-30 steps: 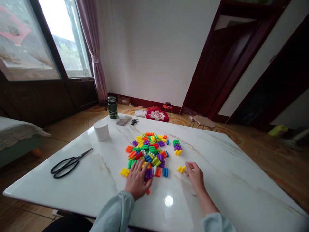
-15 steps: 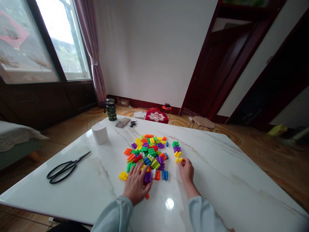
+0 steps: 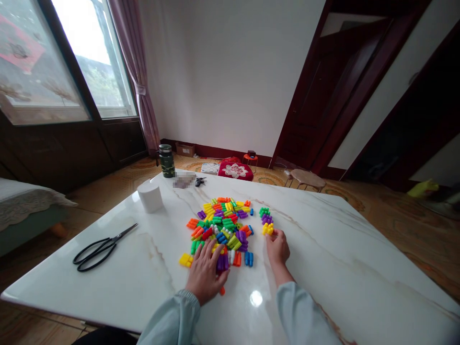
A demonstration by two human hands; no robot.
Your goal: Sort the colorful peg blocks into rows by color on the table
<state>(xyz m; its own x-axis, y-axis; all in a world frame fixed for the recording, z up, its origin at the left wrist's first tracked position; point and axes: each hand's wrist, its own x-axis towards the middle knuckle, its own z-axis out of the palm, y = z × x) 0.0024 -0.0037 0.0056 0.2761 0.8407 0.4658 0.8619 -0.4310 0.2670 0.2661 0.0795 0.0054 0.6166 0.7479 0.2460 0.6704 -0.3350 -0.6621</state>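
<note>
A pile of colourful plastic building blocks (image 3: 217, 223) lies in the middle of the white marbled table. My left hand (image 3: 207, 268) rests on the near side of the pile with its fingers spread, beside a purple block (image 3: 223, 261). Right of the pile, my right hand (image 3: 278, 247) pinches a yellow block (image 3: 268, 229) between thumb and fingertips. That block sits at the near end of a short row, just behind which come a purple block (image 3: 267, 219) and a green block (image 3: 264, 211). Whether the yellow pieces there are joined I cannot tell.
On the left of the table (image 3: 345, 268) lie black-handled scissors (image 3: 104, 248), with a white roll (image 3: 150, 197) behind them. At the far left corner stand a camouflage flask (image 3: 166, 162), a blurred flat object (image 3: 184, 180) and keys (image 3: 200, 181). A stool (image 3: 307, 178) stands beyond the table.
My right hand has moved slightly away from me, bringing its yellow block up against the yellow one at the row's near end. My left hand stays on the pile. The view has shifted slightly.
</note>
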